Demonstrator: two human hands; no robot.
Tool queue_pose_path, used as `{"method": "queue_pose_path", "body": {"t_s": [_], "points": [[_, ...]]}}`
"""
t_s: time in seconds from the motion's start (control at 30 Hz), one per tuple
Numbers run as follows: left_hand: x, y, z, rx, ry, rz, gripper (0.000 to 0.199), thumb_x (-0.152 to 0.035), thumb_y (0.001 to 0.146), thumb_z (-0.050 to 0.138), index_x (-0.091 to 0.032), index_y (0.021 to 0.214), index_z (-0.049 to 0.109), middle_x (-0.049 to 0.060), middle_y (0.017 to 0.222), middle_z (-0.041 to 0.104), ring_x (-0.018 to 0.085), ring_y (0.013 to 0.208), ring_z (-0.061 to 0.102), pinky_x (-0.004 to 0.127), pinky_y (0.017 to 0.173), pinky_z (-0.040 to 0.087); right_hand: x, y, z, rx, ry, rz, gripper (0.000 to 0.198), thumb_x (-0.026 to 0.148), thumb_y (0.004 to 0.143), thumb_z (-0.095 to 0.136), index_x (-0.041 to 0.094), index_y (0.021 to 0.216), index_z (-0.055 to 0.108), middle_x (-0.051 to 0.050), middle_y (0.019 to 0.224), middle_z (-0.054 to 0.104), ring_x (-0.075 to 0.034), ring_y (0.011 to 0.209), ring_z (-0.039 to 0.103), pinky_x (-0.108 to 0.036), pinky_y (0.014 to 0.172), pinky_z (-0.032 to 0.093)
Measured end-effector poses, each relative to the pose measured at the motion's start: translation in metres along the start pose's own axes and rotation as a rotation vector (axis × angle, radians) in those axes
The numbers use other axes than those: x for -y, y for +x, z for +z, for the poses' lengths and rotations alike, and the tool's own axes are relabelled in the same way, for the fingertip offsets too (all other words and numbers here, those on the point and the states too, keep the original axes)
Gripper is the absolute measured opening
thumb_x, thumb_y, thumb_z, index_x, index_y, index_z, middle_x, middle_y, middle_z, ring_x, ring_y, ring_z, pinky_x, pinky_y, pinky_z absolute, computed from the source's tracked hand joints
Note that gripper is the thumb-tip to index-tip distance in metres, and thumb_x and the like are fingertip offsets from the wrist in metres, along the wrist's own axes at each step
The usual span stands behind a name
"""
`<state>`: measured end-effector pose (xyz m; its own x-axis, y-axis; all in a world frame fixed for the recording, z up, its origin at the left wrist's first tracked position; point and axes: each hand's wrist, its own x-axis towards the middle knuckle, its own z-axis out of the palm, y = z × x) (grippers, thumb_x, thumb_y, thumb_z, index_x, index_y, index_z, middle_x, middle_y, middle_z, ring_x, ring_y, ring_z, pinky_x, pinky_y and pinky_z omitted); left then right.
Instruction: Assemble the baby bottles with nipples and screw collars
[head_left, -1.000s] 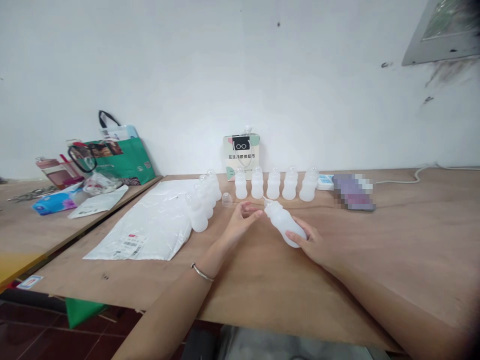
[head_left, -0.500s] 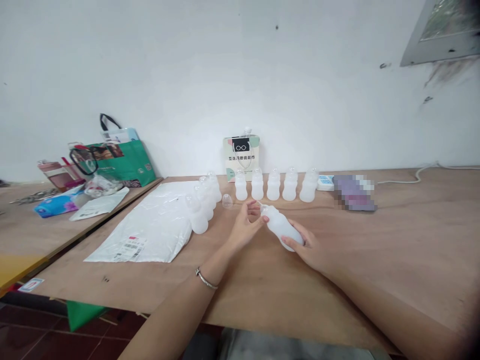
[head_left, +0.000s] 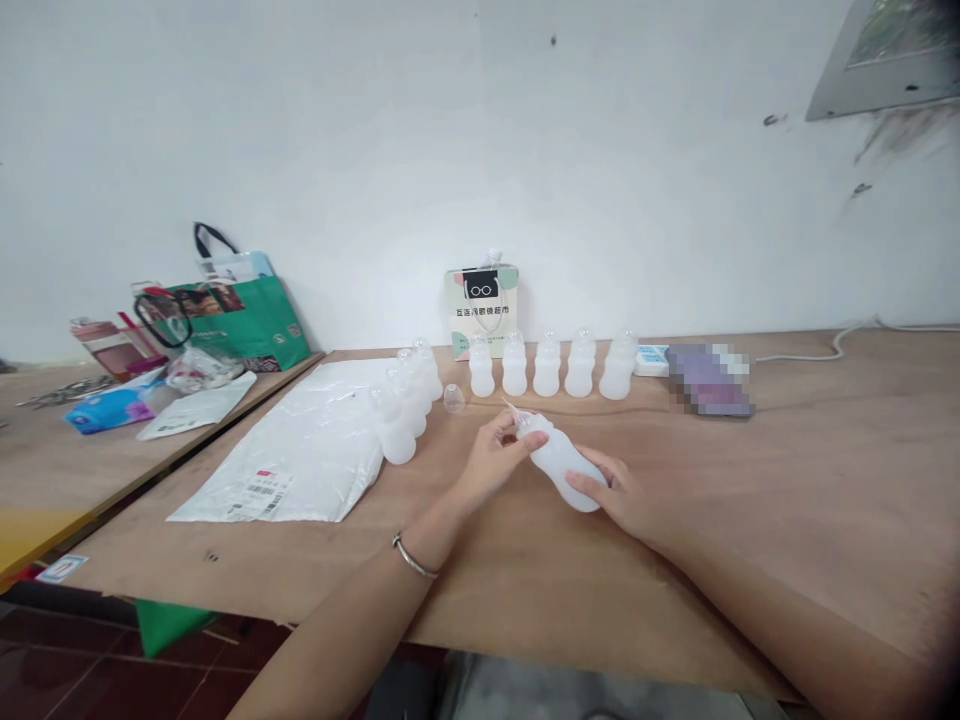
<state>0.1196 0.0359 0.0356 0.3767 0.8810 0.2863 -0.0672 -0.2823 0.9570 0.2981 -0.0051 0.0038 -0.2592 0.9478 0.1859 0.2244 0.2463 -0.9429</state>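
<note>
A frosted white baby bottle [head_left: 564, 465] is held tilted over the table, its top end pointing up and left. My right hand [head_left: 619, 492] is wrapped around its lower body. At the collar end, my left hand [head_left: 501, 450] closes with the thumb on top and fingers behind. A thin pale tip [head_left: 511, 405] sticks out past the left fingers. A clear dome cap [head_left: 454, 398] stands on the table beyond my left hand. Several capped bottles [head_left: 547, 368] stand in a row behind, and more bottles [head_left: 397, 432] form a second row at the left.
A white plastic mailer [head_left: 300, 440] lies flat at the left. Against the wall stands a paper bag [head_left: 480, 315]. A white box [head_left: 651, 360] and a blurred purple item [head_left: 709, 380] lie at the right. On the left table sit a green bag [head_left: 262, 315] and a blue pack [head_left: 112, 400].
My left hand's fingers have curled more closely around the bottle's top, and its thumb has moved further over the collar. The bottle's base has dipped slightly.
</note>
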Motion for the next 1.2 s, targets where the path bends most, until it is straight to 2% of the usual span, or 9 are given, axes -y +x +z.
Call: {"method": "queue_pose_path", "body": {"t_s": [0.17,0.3,0.47,0.57,0.67,0.73,0.87,1.0,1.2], "points": [[-0.003,-0.004,0.010,-0.083,-0.140,-0.005,0.028,-0.041,0.074,0.061,-0.013,0.079,0.063,0.006,0.093,0.065,0.010,0.065,0.053,0.022,0.057,0.039,0.005,-0.001,0.005,0.309,0.533,0.194,0.039,0.051,0.080,0.047,0.014,0.080,0.060,-0.005,0.066,0.061,-0.013,0.051,0.053,-0.027,0.052,0.042],[-0.004,-0.004,0.015,-0.072,-0.270,-0.028,0.030,-0.042,0.073,0.063,-0.013,0.080,0.062,0.007,0.084,0.067,0.009,0.061,0.053,0.021,0.054,0.039,0.011,-0.003,0.007,0.340,0.622,0.212,0.040,0.051,0.080,0.046,0.014,0.081,0.060,-0.005,0.068,0.061,-0.013,0.051,0.053,-0.026,0.051,0.039],[-0.005,-0.008,0.016,0.007,-0.271,-0.049,0.040,-0.050,0.071,0.062,-0.012,0.086,0.062,0.011,0.096,0.066,0.013,0.062,0.056,0.022,0.045,0.039,0.012,-0.002,0.003,0.407,0.602,0.238,0.049,0.057,0.079,0.038,0.016,0.090,0.061,-0.003,0.059,0.057,-0.012,0.043,0.047,-0.025,0.043,0.032],[-0.004,-0.006,0.013,0.079,-0.267,-0.007,0.056,-0.059,0.066,0.061,-0.014,0.100,0.061,0.014,0.108,0.063,0.017,0.070,0.059,0.025,0.050,0.043,0.011,-0.001,0.003,0.408,0.588,0.218,0.052,0.059,0.079,0.036,0.016,0.093,0.061,-0.003,0.061,0.059,-0.013,0.044,0.049,-0.026,0.045,0.036],[-0.002,0.003,0.001,0.040,-0.277,0.056,0.078,-0.076,0.068,0.039,-0.018,0.118,0.051,0.015,0.123,0.055,0.023,0.095,0.059,0.033,0.073,0.047,0.010,0.000,0.007,0.343,0.570,0.166,0.043,0.054,0.081,0.043,0.017,0.095,0.058,-0.005,0.075,0.063,-0.014,0.059,0.057,-0.027,0.058,0.044],[0.003,0.011,-0.015,-0.152,-0.185,0.089,0.073,-0.074,0.075,0.026,-0.021,0.119,0.049,0.011,0.129,0.051,0.023,0.114,0.050,0.035,0.091,0.040,0.008,0.000,0.011,0.249,0.499,0.106,0.035,0.046,0.079,0.054,0.019,0.101,0.054,-0.006,0.092,0.064,-0.018,0.081,0.061,-0.030,0.072,0.046],[0.018,0.033,-0.053,-0.519,0.280,-0.027,0.055,-0.053,0.077,0.052,-0.022,0.122,0.043,0.011,0.134,0.043,0.025,0.124,0.040,0.037,0.100,0.031,-0.001,0.005,0.015,0.090,0.313,-0.016,0.046,0.037,0.074,0.064,0.025,0.113,0.043,-0.006,0.117,0.056,-0.019,0.113,0.050,-0.034,0.093,0.042],[0.033,0.056,-0.076,-0.535,0.759,-0.073,0.061,-0.032,0.077,0.054,-0.013,0.130,0.030,0.018,0.138,0.033,0.027,0.130,0.029,0.040,0.104,0.025,-0.013,0.010,0.017,0.071,0.183,-0.053,0.042,0.038,0.075,0.063,0.024,0.107,0.040,-0.006,0.115,0.054,-0.019,0.111,0.050,-0.036,0.094,0.042],[0.047,0.072,-0.076,-0.546,0.869,-0.161,0.040,-0.018,0.076,0.050,-0.012,0.115,0.043,0.023,0.123,0.046,0.036,0.122,0.040,0.051,0.099,0.025,-0.014,0.010,0.019,0.043,0.164,-0.077,0.037,0.036,0.077,0.060,0.024,0.104,0.038,-0.006,0.110,0.055,-0.019,0.109,0.052,-0.038,0.092,0.044]]}}
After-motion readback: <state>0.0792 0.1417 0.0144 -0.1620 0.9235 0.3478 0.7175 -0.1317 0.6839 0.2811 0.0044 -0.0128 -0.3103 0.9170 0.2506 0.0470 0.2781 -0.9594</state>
